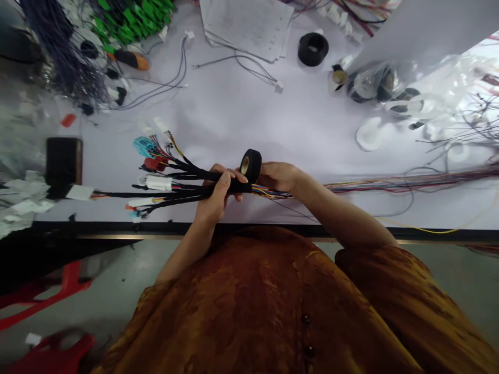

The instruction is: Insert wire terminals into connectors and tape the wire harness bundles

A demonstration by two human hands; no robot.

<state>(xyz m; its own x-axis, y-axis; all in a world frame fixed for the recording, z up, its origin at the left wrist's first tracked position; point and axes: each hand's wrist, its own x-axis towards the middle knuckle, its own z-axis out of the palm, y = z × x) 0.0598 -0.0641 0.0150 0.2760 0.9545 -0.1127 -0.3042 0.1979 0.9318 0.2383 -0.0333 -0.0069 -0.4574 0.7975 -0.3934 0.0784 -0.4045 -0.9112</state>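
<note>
My left hand [217,196] is closed around a black-taped wire harness [183,186] just above the table's front edge. Its branches fan out to the left and end in white, red and teal connectors [150,150]. My right hand [277,175] grips a small roll of black tape [250,164] held against the taped trunk. To the right of my hands, the untaped coloured wires [390,183] run along the white table [234,119].
A second black tape roll [313,49] and a stack of papers [246,23] lie at the back. Green connectors [130,21] and dark wires sit far left, clear plastic bags with parts [397,88] far right. A black box [64,161] stands left. Red stool parts [47,296] are below.
</note>
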